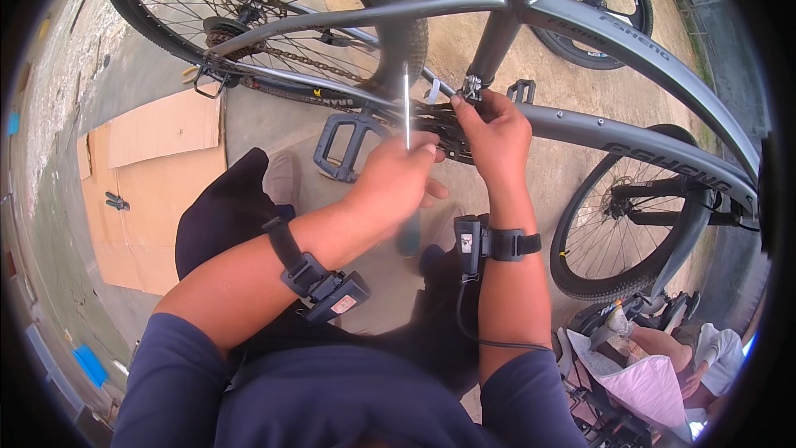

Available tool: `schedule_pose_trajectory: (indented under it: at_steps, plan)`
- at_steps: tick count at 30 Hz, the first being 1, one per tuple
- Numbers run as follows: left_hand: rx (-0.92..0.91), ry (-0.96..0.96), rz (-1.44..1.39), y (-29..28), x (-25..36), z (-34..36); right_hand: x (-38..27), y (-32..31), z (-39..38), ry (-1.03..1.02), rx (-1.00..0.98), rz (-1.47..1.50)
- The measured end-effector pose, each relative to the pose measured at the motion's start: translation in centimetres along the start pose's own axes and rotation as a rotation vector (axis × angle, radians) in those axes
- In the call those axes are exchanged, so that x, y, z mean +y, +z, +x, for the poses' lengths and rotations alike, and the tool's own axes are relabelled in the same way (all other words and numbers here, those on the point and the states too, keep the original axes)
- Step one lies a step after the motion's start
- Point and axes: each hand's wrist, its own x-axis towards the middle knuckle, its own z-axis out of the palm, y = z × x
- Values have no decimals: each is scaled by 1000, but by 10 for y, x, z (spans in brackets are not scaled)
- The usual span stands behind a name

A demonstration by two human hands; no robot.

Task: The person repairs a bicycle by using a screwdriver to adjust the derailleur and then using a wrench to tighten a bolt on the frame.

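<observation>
My left hand (396,170), blurred by motion, grips a screwdriver (406,104); its pale shaft points up and a teal handle shows faintly below the fingers. My right hand (493,129) pinches at the silver front derailleur (473,85) on the seat tube of a grey bicycle frame (572,120), its thumb on the near side and fingers partly hidden behind. Just below and between my hands are the dark chainrings (445,143). A black pedal (336,146) is left of my left hand, and the rear wheel's tyre (398,33) rises above it.
Cardboard sheets (149,224) with small pliers (116,201) lie at the left. The bicycle's front wheel (572,232) is at the right; another bicycle's wheel (613,46) is behind. A seated person (709,357) is at lower right. A blue object (89,363) lies at lower left.
</observation>
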Motion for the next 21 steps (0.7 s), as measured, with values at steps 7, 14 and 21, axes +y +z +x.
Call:
schedule_pose_trajectory:
  at_steps: [7, 14, 21]
  plan:
    - [68, -48, -109, 1, -2, 12, -5, 2, -2, 7, 79, -24]
    - [47, -108, -213, 3, -1, 25, 8, -4, 6, 3, -42, 84]
    - [16, -144, -313, 3, -5, 39, 4, -5, 8, -16, -73, 85]
